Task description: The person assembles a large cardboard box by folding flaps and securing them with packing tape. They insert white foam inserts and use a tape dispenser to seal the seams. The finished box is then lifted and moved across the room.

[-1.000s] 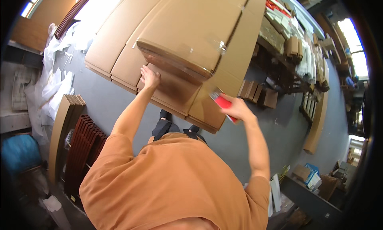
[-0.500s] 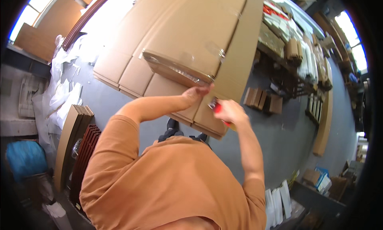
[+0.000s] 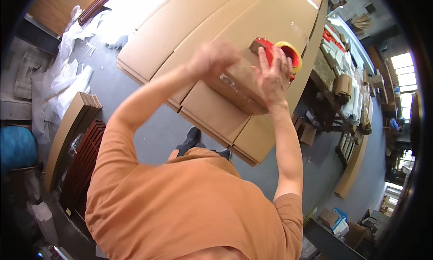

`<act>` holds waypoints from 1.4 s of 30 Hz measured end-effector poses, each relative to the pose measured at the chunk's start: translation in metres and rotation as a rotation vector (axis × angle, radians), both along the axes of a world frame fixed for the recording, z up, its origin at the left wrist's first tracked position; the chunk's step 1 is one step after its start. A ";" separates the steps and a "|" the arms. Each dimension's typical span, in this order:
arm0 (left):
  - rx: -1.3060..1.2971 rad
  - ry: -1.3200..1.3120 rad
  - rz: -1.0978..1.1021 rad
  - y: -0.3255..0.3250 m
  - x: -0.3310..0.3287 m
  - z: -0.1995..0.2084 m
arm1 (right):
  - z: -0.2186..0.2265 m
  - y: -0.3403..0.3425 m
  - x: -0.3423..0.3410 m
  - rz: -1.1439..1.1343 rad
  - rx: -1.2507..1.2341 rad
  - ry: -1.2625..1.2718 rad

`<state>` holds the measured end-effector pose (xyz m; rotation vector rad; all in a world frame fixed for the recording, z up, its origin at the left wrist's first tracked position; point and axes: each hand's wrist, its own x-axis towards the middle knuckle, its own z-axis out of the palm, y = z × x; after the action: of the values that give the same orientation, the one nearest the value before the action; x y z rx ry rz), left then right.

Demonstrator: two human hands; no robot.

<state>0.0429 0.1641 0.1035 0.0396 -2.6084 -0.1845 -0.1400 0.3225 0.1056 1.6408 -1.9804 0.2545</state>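
A long brown cardboard box lies on a stack of flat cardboard, with clear tape along its near end. On its top rests a red tape dispenser with a yellow-rimmed roll. My right hand lies against the dispenser, fingers outstretched and apart rather than wrapped round it. Over the box's near left corner, my left hand is smeared by motion, so its fingers cannot be made out.
Under the box spreads the stack of flat cardboard. White wrapping sheets litter the left side. Dark red slatted pieces and cardboard strips stand at lower left. A loaded wooden rack stands right.
My right hand has moved up and forward with the tape dispenser, which now rests on the box top under loosened fingers. My left hand has left the near taped edge and moved up leftward.
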 end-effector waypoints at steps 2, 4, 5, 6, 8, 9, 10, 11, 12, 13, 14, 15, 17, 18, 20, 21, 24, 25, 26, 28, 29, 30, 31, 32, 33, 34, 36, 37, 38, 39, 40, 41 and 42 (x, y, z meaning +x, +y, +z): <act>0.022 0.156 0.008 -0.039 -0.005 -0.003 | -0.016 -0.015 0.030 0.188 0.034 -0.153; -0.120 -0.194 -0.036 -0.030 -0.018 -0.014 | -0.040 -0.022 0.042 0.125 0.201 -0.206; -0.114 -0.255 -0.069 -0.028 -0.025 -0.021 | -0.048 -0.018 0.038 0.123 0.223 -0.263; -0.109 -0.328 -0.084 -0.027 -0.023 -0.027 | -0.048 -0.017 0.038 0.102 0.251 -0.228; -0.118 -0.391 -0.090 -0.031 -0.023 -0.035 | -0.044 -0.006 0.033 0.057 0.304 -0.157; -0.130 -0.382 -0.083 -0.033 -0.020 -0.036 | -0.038 0.003 0.031 0.032 0.357 -0.117; -0.136 -0.366 -0.078 -0.033 -0.019 -0.038 | -0.035 0.017 0.027 0.010 0.358 -0.128; -0.129 -0.360 -0.055 -0.037 -0.014 -0.038 | -0.032 0.031 0.021 -0.013 0.359 -0.139; -0.072 -0.321 -0.021 -0.041 -0.007 -0.041 | -0.029 0.045 0.016 -0.032 0.354 -0.147; -0.020 -0.286 0.027 -0.049 0.004 -0.046 | -0.030 0.060 0.011 -0.080 0.348 -0.170; 0.035 -0.246 0.066 -0.056 0.013 -0.050 | -0.031 0.080 0.005 -0.138 0.345 -0.189; 0.042 -0.211 0.115 -0.060 0.022 -0.057 | -0.034 0.096 0.004 -0.193 0.341 -0.210; 0.569 0.040 0.218 -0.049 0.028 -0.081 | -0.045 0.113 0.007 -0.146 -0.005 -0.631; 0.833 0.170 0.269 -0.040 0.031 -0.099 | -0.050 0.115 0.006 -0.117 -0.178 -0.841; 1.199 0.577 0.416 -0.008 0.001 -0.126 | -0.073 0.098 0.023 -0.210 -0.507 -1.128; 1.282 0.723 0.540 0.014 -0.016 -0.120 | -0.079 0.081 0.042 -0.353 -0.607 -1.099; 1.280 1.010 0.741 0.033 -0.046 -0.131 | -0.097 0.050 0.051 -0.544 -0.990 -1.049; 1.259 0.986 0.718 0.034 -0.043 -0.139 | -0.099 0.049 0.050 -0.510 -1.000 -1.078; 1.239 0.963 0.697 0.038 -0.041 -0.148 | -0.098 0.051 0.049 -0.475 -1.009 -1.108; 1.194 0.880 0.727 0.060 -0.035 -0.192 | -0.103 0.061 0.050 -0.414 -0.966 -1.135; 1.159 0.808 0.783 0.069 -0.032 -0.229 | -0.107 0.064 0.047 -0.377 -0.929 -1.128; 1.118 0.807 0.825 0.081 -0.038 -0.240 | -0.111 0.071 0.041 -0.347 -0.902 -1.111; 1.164 0.701 0.876 0.085 -0.034 -0.231 | -0.110 0.078 0.039 -0.308 -0.844 -1.277; 0.938 0.636 0.902 0.078 -0.034 -0.261 | -0.106 0.087 0.031 -0.169 -0.762 -1.310; 1.042 0.628 0.871 0.083 -0.030 -0.251 | -0.104 0.100 0.019 -0.028 -0.682 -1.346; 1.127 0.636 0.834 0.083 -0.024 -0.232 | -0.096 0.106 0.004 0.133 -0.609 -1.377; 0.994 0.578 1.064 0.091 -0.010 -0.258 | -0.064 0.107 -0.037 0.275 -0.489 -1.105; 1.080 0.624 1.135 0.124 -0.016 -0.234 | -0.036 0.104 -0.054 0.277 -0.362 -0.974; 1.151 0.674 1.188 0.160 -0.024 -0.205 | -0.019 0.094 -0.070 0.341 -0.349 -0.934; 1.142 0.626 1.282 0.199 -0.029 -0.197 | 0.008 0.082 -0.071 0.365 -0.249 -0.824; 1.179 0.712 1.177 0.235 -0.042 -0.202 | 0.018 0.068 -0.082 0.461 -0.190 -0.717; 1.183 0.738 1.166 0.267 -0.061 -0.198 | 0.021 0.057 -0.088 0.482 -0.089 -0.600; 1.277 0.737 1.149 0.290 -0.080 -0.192 | 0.020 0.044 -0.091 0.477 -0.010 -0.519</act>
<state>-0.0371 0.4544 -0.0887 1.4756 -1.0825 -1.0848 -0.2306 0.3668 0.1260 2.1893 -1.8806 0.9493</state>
